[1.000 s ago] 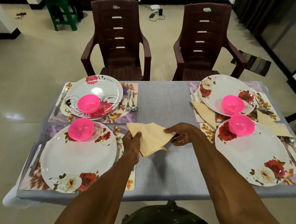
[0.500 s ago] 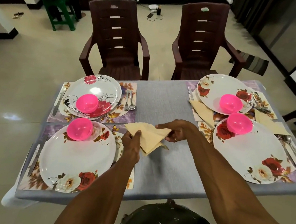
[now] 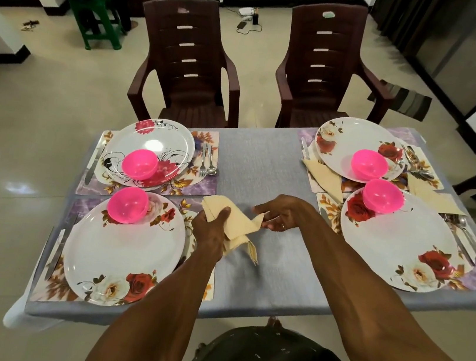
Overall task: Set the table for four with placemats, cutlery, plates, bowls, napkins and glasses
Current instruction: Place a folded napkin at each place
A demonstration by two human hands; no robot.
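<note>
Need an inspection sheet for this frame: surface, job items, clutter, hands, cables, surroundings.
Surface: table under grey cloth.
Job's things: four plates, a pink bowl on each; cutlery beside them; two folded napkins lie at right; no glasses seen.
Clutter: nothing seen.
Grippers: left hand and right hand both grip a napkin mid-table.
Cables: cable and plugs on the floor behind the chairs.
Surroundings: two brown chairs, green stool, cabinet, tiled floor.

left hand (image 3: 211, 229) grips cream napkin (image 3: 236, 222); right hand (image 3: 279, 214) pinches its corner | over table (image 3: 263, 165)
</note>
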